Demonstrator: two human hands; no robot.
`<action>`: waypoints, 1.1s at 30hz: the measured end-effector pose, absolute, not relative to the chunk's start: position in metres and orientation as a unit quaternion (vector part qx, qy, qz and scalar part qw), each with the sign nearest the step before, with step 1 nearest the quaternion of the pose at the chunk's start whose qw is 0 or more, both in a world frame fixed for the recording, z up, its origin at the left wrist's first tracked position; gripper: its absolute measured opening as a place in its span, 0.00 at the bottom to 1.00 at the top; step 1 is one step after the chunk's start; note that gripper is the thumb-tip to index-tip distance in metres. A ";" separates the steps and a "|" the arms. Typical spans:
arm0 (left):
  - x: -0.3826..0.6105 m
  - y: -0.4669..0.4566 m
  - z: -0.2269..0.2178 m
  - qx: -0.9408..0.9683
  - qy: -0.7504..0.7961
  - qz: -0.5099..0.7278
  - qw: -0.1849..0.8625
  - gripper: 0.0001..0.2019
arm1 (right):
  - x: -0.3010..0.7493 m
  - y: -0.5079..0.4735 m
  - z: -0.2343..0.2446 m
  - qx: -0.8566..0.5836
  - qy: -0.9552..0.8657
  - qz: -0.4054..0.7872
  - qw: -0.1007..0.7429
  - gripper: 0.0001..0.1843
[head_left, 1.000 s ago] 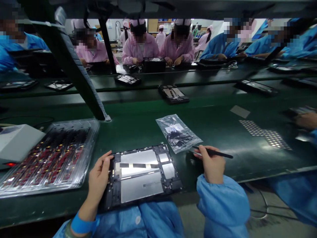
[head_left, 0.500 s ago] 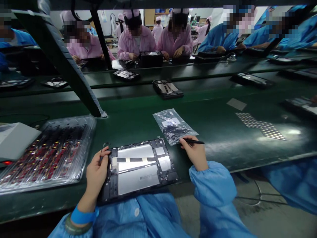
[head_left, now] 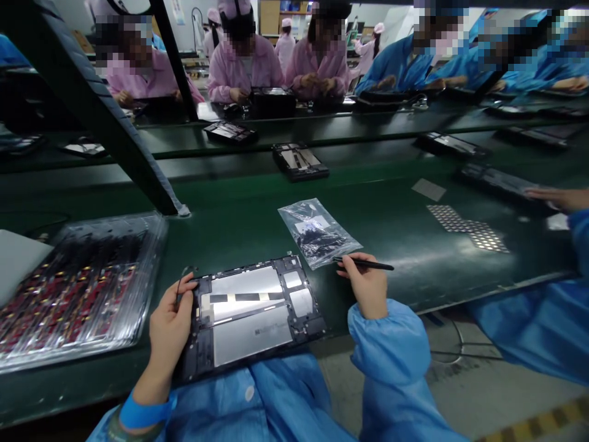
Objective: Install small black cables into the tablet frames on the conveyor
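Black slender tool pinched between thumb and fingers of the right hand, its tip at the near edge of a clear plastic bag of small dark parts. Left hand closed on the left edge of the opened tablet, which lies flat at the near edge of the green bench. A clear tray of components lies to the left.

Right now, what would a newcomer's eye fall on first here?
First, the opened tablet right in front, its silver inside showing, with the left hand gripping its left side. Beside it, the right hand holds a thin black tool by a clear bag. A shiny tray of red and black parts lies far left.
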State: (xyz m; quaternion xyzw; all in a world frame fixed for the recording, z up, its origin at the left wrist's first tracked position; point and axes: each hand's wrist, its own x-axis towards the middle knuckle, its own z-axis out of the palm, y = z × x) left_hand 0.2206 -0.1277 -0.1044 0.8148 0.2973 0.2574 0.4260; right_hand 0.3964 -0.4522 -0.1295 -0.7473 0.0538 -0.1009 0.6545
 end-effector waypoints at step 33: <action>0.219 -0.128 -0.105 0.793 0.299 0.268 0.458 0.10 | 0.392 -0.453 -0.129 -0.747 0.091 -0.114 0.649 0.22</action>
